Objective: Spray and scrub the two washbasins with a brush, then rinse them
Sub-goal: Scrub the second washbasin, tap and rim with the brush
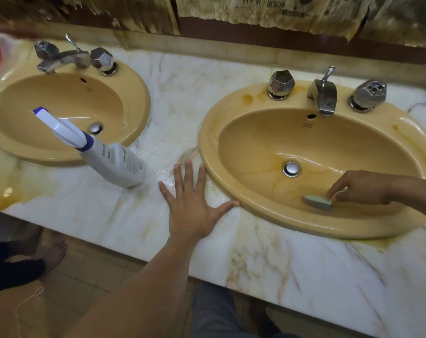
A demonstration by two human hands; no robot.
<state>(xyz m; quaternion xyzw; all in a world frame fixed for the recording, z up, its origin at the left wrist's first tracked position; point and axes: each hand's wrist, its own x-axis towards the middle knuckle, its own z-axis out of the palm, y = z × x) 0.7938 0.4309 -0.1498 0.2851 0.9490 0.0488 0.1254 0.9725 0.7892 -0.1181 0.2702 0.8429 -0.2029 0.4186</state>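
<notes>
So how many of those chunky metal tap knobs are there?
4. On the left washbasin: one knob left of its spout, one right. On the right washbasin: one left of its spout, one right. None looks hidden.

Light: warm, yellowish, moderate level, coming from overhead and out of frame. Wet surface between the 2 basins shows rippled specular streaks. Thin glints in left basin and right basin, strongest near the drains. Hard highlights on chrome tap. Floor under the surface is dim, little detail. Brush is motion-blurred, edges soft. Paper along the top edge is smeared, print unreadable. Wide-angle distortion: surface edge bows, corners stretched. Centre reasonably sharp.
</notes>
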